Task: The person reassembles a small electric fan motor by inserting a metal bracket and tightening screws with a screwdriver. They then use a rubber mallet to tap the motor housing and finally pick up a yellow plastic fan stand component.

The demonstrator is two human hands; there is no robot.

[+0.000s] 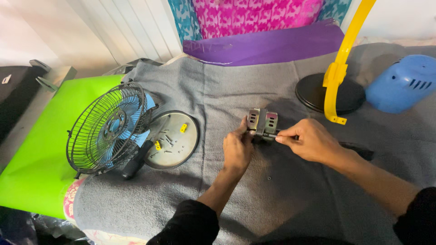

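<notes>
Two hands work mid-blanket: left hand (237, 147) pinches a small metal motor block (262, 123) upright on the grey blanket (281, 190), right hand (307, 140) fingers pressed together on a thin tool at its side. Risk: tool slips, block tips, tiny screws vanish into the fabric. Further left, loose screws on a round metal plate (175, 139) beside the fan cage (109, 129) could roll off if bumped.
</notes>
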